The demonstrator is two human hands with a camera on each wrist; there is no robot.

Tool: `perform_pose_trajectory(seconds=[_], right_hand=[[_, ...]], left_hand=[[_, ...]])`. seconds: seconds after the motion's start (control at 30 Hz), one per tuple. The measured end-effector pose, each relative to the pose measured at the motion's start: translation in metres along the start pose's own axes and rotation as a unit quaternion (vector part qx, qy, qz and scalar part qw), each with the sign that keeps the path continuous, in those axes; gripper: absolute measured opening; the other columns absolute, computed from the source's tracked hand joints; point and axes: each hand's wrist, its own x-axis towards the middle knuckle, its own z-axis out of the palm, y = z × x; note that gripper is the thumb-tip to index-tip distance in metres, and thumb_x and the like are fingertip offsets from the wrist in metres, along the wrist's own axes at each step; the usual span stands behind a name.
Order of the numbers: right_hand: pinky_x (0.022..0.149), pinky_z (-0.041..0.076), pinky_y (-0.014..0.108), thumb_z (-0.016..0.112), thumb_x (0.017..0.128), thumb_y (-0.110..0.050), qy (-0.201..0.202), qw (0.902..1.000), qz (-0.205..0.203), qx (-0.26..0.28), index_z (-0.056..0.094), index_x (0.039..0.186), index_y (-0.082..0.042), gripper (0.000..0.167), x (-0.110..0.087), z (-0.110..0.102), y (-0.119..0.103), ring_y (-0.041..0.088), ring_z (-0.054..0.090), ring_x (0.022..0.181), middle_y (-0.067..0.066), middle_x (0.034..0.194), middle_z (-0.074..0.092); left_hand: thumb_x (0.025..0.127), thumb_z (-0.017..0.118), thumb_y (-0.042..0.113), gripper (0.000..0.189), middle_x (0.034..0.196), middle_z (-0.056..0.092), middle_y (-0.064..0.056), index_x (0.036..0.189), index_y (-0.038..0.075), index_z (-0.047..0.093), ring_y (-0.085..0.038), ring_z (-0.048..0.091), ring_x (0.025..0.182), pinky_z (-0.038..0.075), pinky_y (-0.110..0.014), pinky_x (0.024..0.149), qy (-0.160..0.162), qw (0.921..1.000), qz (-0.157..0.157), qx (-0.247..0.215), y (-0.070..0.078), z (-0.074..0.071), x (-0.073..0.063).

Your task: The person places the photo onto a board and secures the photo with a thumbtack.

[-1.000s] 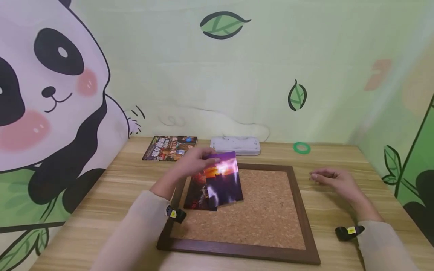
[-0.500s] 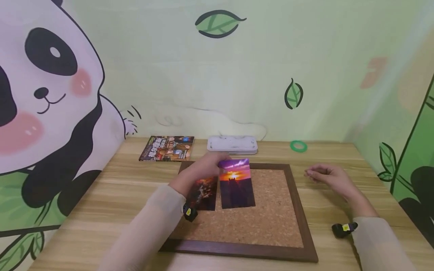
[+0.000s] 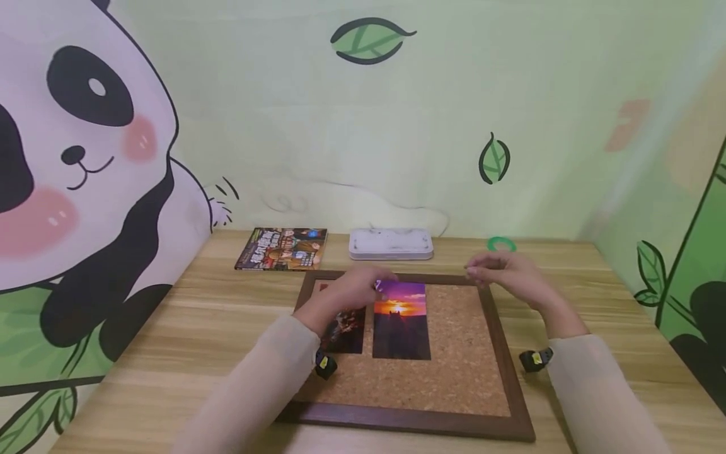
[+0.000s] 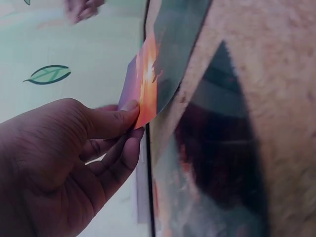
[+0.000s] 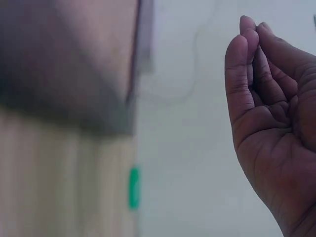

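Note:
My left hand pinches the upper left edge of a glossy sunset photo between thumb and fingers. In the left wrist view, the sunset photo bends upward where it is held. The photo overlaps the middle of a brown-framed cork board. To its left, a dark photo lies on the cork, partly hidden by my left hand. My right hand is over the board's upper right corner. In the right wrist view, the right hand has its thumb tip against its curled fingertips, with nothing visible between them.
A green tape ring lies behind my right hand. At the back of the wooden table are a white tin case and, to its left, a colourful book. A panda-printed wall stands behind.
My left hand has carried the sunset photo right, away from the dark photo, and lowered it toward the board. My right hand has moved left to the board's upper right corner.

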Motion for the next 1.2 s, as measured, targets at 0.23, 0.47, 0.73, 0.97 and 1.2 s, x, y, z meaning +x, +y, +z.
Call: perform_pose_trajectory(seconds=[0.23, 0.47, 0.73, 0.97, 1.2], right_hand=[[0.079, 0.058, 0.037, 0.071, 0.096, -0.022, -0.056, 0.997, -0.033, 0.042, 0.068, 0.115, 0.004, 0.032, 0.042, 0.04, -0.037, 0.027, 0.07, 0.09, 0.017, 0.102, 0.072], [0.083, 0.057, 0.044, 0.069, 0.097, -0.017, -0.104, 0.9905, -0.038, 0.082, 0.07, 0.111, 0.002, 0.024, 0.075, 0.083, -0.037, 0.036, 0.069, 0.095, 0.018, 0.103, 0.072], [0.083, 0.057, 0.047, 0.069, 0.097, -0.016, -0.117, 0.9871, -0.029, 0.105, 0.072, 0.111, 0.0, 0.022, 0.081, 0.106, -0.021, 0.038, 0.068, 0.09, 0.019, 0.101, 0.072], [0.076, 0.057, 0.04, 0.069, 0.097, -0.02, -0.081, 0.9933, -0.005, 0.082, 0.073, 0.109, -0.003, 0.021, 0.079, 0.098, -0.008, 0.028, 0.067, 0.081, 0.015, 0.096, 0.072], [0.075, 0.057, 0.035, 0.066, 0.098, -0.011, -0.11, 0.9919, -0.021, 0.059, 0.073, 0.108, 0.0, 0.017, 0.079, 0.104, 0.009, 0.023, 0.066, 0.079, 0.013, 0.093, 0.072]], left_hand=[[0.094, 0.07, 0.013, 0.037, 0.124, 0.067, -0.005, 0.131, 0.012, 0.065, -0.02, 0.061, 0.11, 0.046, -0.04, 0.101, 0.009, 0.9997, -0.021, 0.007, -0.005, 0.012, 0.001], [0.092, 0.073, 0.019, 0.035, 0.116, 0.07, -0.005, 0.126, 0.01, 0.067, -0.019, 0.062, 0.101, 0.049, -0.039, 0.096, 0.03, 0.9992, -0.025, -0.006, -0.01, 0.013, 0.001], [0.091, 0.074, 0.017, 0.038, 0.119, 0.069, -0.007, 0.128, 0.008, 0.066, -0.021, 0.063, 0.104, 0.048, -0.041, 0.098, 0.048, 0.9971, -0.035, -0.048, -0.015, 0.017, 0.003], [0.093, 0.073, 0.015, 0.03, 0.111, 0.07, -0.006, 0.122, 0.009, 0.069, -0.021, 0.063, 0.099, 0.05, -0.042, 0.094, 0.061, 0.9944, -0.031, -0.08, -0.017, 0.016, 0.007], [0.093, 0.072, 0.017, 0.031, 0.108, 0.069, -0.001, 0.124, 0.012, 0.068, -0.016, 0.062, 0.093, 0.052, -0.038, 0.089, 0.059, 0.9926, -0.047, -0.095, -0.026, 0.027, 0.003]])
